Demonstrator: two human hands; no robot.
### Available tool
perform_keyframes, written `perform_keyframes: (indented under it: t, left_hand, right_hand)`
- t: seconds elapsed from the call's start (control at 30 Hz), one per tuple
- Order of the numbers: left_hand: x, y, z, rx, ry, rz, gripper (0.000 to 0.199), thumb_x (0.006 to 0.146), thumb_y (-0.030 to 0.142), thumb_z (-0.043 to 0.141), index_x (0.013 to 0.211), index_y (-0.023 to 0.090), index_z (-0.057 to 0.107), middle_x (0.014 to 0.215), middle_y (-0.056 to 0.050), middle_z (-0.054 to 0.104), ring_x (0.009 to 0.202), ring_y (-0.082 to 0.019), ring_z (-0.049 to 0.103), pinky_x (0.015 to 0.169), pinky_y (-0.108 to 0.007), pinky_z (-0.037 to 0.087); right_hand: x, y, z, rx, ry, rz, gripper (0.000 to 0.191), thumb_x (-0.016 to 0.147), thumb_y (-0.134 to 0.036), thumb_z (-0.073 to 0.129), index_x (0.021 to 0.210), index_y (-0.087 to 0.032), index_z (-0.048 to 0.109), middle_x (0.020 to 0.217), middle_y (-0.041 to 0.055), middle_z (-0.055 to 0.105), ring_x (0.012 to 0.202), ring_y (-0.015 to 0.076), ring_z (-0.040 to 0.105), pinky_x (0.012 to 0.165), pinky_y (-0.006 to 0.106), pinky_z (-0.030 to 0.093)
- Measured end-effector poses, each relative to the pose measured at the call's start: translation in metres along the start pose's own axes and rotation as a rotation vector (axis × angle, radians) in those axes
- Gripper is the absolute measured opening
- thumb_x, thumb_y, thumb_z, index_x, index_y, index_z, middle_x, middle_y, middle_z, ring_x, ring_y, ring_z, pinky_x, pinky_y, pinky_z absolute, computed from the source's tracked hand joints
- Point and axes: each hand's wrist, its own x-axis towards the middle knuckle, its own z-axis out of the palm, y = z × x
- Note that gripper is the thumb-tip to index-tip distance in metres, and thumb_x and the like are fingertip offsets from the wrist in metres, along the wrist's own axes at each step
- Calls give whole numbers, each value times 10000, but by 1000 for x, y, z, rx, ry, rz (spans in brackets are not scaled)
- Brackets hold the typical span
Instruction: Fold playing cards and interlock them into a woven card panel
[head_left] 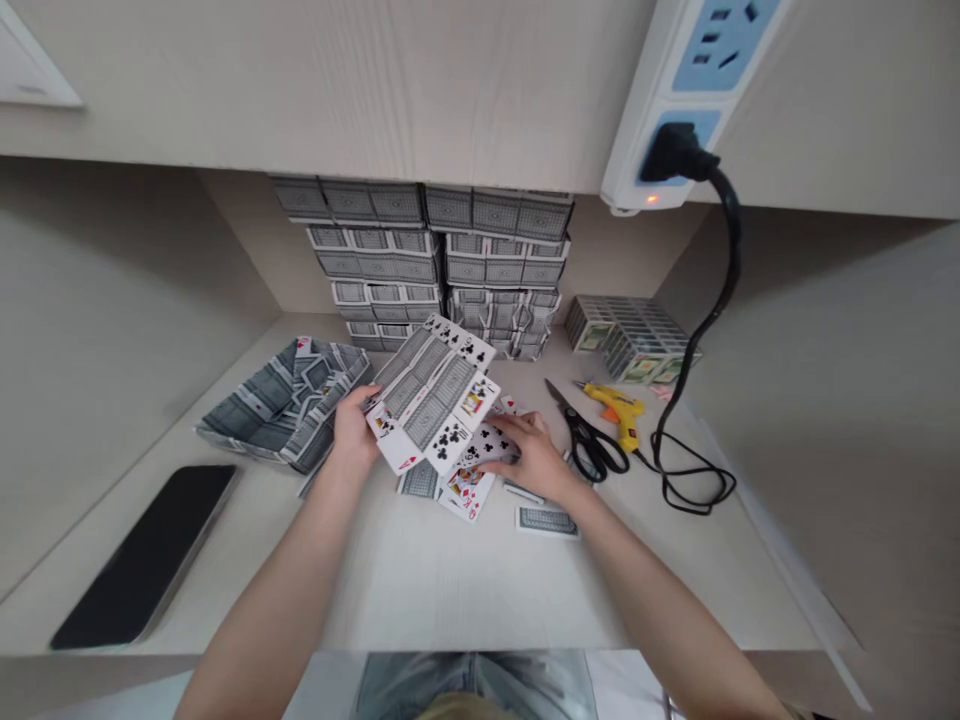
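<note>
My left hand (355,428) is closed on the left edge of a panel made of playing cards (431,390), held tilted above the desk. Its middle shows grey patterned card backs, and card faces stick out around the rim. Just right of the panel, my right hand (534,455) pinches a curved playing card (487,447) with black club pips. Beneath lie loose cards, among them a red king of diamonds (469,490) and a face-down card (418,480). Nearer me rests a small folded card piece (547,521). Some fingertips of both hands are hidden.
Card-built boxes (390,262) are stacked against the back wall. An open card tray (247,410) and a black phone (146,555) stand left. Scissors (589,440), a yellow glue gun (619,412) and clear-wrapped packs (637,340) lie right. A power strip (679,100) hangs above with a black cable.
</note>
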Motion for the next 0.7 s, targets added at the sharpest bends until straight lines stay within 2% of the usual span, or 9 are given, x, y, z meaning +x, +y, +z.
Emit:
perform_keyframes:
  t: [0.13,0.23,0.33,0.5,0.6,0.7]
  left_hand:
    - [1,-3,1,3,-136,17,167,697,138,508,822,112,616,673,-52,688,654,-206,665,638,-321,549]
    - [2,-4,-2,137,-237,-82,201,723,228,556,883,124,619,708,-64,695,692,-226,667,663,-339,546]
    - [2,-6,-5,276,-335,-131,263,702,276,613,922,134,622,712,-70,697,695,-237,666,658,-339,542]
    - [-1,-12,-4,379,-388,-34,330,638,247,695,938,131,618,738,-61,698,654,-205,661,613,-289,529]
    - [-3,-15,-4,464,-378,-43,348,611,258,721,912,121,615,729,-59,693,605,-183,651,573,-265,517]
    - [-5,-17,-6,515,-395,-95,338,592,238,730,885,119,611,720,-57,690,583,-175,644,554,-265,512]
  right_hand:
    - [1,3,3,13,53,68,579,644,-498,657,1129,-199,559,1028,106,615,976,265,472,839,402,341]
    - [3,5,2,78,158,112,548,646,-442,671,1125,-202,559,971,97,613,949,259,483,839,394,353]
    - [5,6,1,236,266,237,522,634,-411,681,1098,-201,565,878,71,610,832,229,524,771,357,398]
    - [6,12,-2,427,364,493,342,620,-441,653,832,-175,622,702,26,613,587,155,500,565,267,394]
    - [6,16,-4,455,409,522,292,667,-452,596,720,-167,632,596,12,593,521,145,474,521,263,371]
    - [6,17,-5,543,427,484,308,691,-460,568,719,-172,671,677,26,653,612,177,543,603,288,410]
